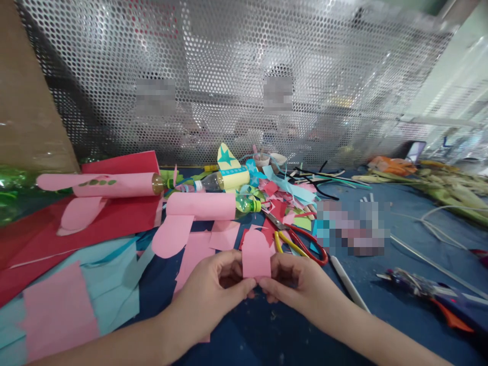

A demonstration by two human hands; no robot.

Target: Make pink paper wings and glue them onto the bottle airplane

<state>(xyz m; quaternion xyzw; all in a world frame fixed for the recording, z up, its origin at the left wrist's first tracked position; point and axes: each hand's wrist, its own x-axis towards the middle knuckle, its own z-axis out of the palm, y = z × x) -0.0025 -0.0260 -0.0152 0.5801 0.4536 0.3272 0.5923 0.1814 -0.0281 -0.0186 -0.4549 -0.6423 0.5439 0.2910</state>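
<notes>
A left hand (pixel 217 279) and a right hand (pixel 295 279) pinched the lower corners of a pink paper piece (pixel 256 256), its rounded end facing away, over a blue table (pixel 267 335). Red-handled scissors (pixel 281 225) and paper scraps (pixel 271 189) crowded the space just beyond. A pink-wrapped bottle (pixel 202 206) lay farther left, a white stick (pixel 348 284) beside the right wrist, a glue gun (pixel 430 292) farther right. A perforated metal screen (pixel 229 117) blocked the back.

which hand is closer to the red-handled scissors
The right. The right hand is just on the near side of the red-handled scissors; the left hand is farther off to their left, across the held pink paper.
</notes>
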